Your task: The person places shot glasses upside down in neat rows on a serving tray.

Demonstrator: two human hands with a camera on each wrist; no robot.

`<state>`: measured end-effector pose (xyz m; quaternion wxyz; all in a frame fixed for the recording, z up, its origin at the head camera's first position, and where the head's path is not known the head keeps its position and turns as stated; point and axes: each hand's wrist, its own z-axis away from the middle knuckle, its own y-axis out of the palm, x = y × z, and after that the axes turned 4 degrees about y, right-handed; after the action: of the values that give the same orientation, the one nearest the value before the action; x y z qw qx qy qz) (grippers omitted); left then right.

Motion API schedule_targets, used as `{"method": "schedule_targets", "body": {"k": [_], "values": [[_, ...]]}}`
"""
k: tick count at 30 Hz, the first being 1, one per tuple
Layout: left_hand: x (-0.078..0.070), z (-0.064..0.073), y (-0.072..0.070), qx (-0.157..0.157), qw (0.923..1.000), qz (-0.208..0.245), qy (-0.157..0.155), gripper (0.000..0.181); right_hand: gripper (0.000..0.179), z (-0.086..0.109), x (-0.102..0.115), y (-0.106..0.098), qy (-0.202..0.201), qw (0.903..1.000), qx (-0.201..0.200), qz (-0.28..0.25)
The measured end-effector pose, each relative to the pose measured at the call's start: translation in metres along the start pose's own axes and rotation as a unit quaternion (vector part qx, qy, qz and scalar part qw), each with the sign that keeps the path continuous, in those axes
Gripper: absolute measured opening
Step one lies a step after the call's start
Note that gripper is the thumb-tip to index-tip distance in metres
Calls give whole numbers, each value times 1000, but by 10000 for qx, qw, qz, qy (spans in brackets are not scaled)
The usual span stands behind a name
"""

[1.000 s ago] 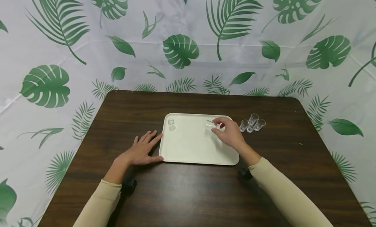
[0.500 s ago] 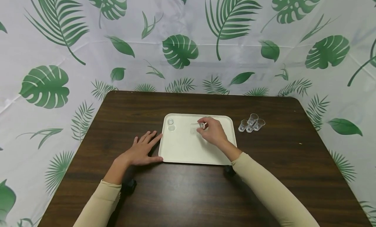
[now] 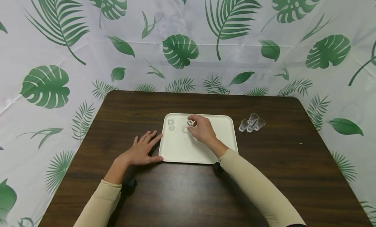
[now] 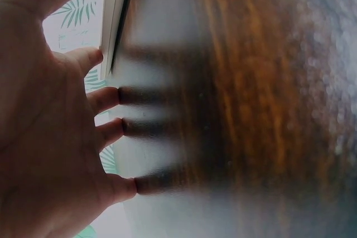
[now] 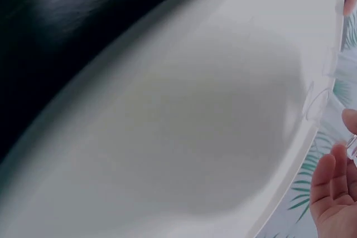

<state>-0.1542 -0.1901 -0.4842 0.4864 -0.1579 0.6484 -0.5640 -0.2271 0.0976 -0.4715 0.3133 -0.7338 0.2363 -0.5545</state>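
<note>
1. Pinching a clear cup [image 3: 190, 123] in the right hand [image 3: 202, 130], above or on the tray [image 3: 183, 148].
2. Touching its edge with the spread left hand [image 3: 142, 152].
3. Seeing a second cup [image 3: 171, 121] inside, more cups [image 3: 254, 119] outside.

A clear shot glass [image 3: 190, 123] in the right grip [image 3: 202, 128]; beneath it a plain cream tray [image 3: 199, 152], around that a dark-brown wood-grained desk [image 3: 176, 194]; beyond the grip, green-leaf-patterned white cloth [image 3: 141, 11]; behind, a beige sleeve [image 3: 252, 183]

From my feed now: clear, glossy plastic-looking cups [image 3: 252, 122] — smooth pale tray [image 3: 188, 148] — shiny wood-grain desk [image 3: 182, 191], creased cloth backdrop [image 3: 191, 21].
</note>
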Motion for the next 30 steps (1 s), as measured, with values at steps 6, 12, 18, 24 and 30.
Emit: {"method": "schedule_targets", "body": {"k": [6,12,18,24,30], "values": [[-3,-1,-4,127,9998,-22,-136,97,34,-7,11,6,-93,9996,123,225],[-5,1,-6,110,9999,-48,-117,95,35,-13,18,12,-323,9964,338,700],[-6,0,-6,84,9999,-11,-89,95,35,-15,22,15,-372,9952,428,797],[-6,0,-5,49,10000,49,-42,96,35,-15,24,18,-381,9947,508,809],[0,-1,0,134,9998,53,-112,97,37,-16,24,22,-438,9941,490,868]]}}
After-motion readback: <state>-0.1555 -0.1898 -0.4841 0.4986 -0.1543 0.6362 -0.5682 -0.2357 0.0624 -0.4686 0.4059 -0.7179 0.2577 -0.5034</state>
